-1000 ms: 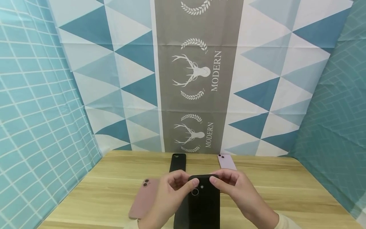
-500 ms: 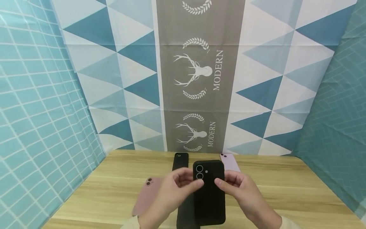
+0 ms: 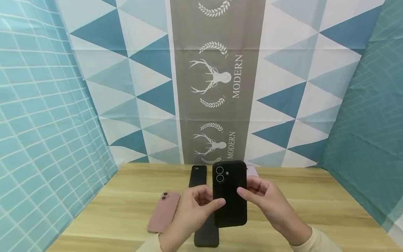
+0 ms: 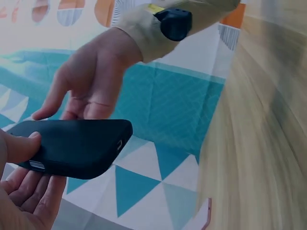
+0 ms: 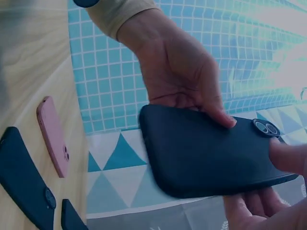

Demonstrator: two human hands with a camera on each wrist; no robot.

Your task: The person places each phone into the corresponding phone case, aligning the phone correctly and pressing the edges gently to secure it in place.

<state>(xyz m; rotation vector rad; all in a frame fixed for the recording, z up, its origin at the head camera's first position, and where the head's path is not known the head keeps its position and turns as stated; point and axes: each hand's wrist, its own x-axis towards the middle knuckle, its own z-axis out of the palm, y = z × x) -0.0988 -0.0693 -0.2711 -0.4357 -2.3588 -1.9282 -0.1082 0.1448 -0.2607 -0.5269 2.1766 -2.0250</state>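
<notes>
Both hands hold a black phone point(image 3: 231, 196) by its long sides, raised over the table with its two-lens back facing up at the head camera. My left hand point(image 3: 193, 210) pinches the left edge, thumb on the back. On the opposite edge, my right hand point(image 3: 267, 203) pinches it the same way, a little higher up. In the left wrist view, the phone's point(image 4: 91, 143) end shows a small port opening. The right wrist view shows the fingers curled under its far side. Beneath it lies another black phone point(image 3: 206, 234), partly hidden by the left hand.
Left on the wooden table point(image 3: 104, 213) lies a pink phone point(image 3: 165, 211). Farther back is a black phone point(image 3: 198, 175); a light purple phone point(image 3: 252, 171) is mostly hidden behind the held one. Patterned cloth point(image 3: 151, 105) hangs along the back and both sides.
The held black phone has risen and moved away from the body. Its top edge was between both thumbs; now the hands hold its sides lower down.
</notes>
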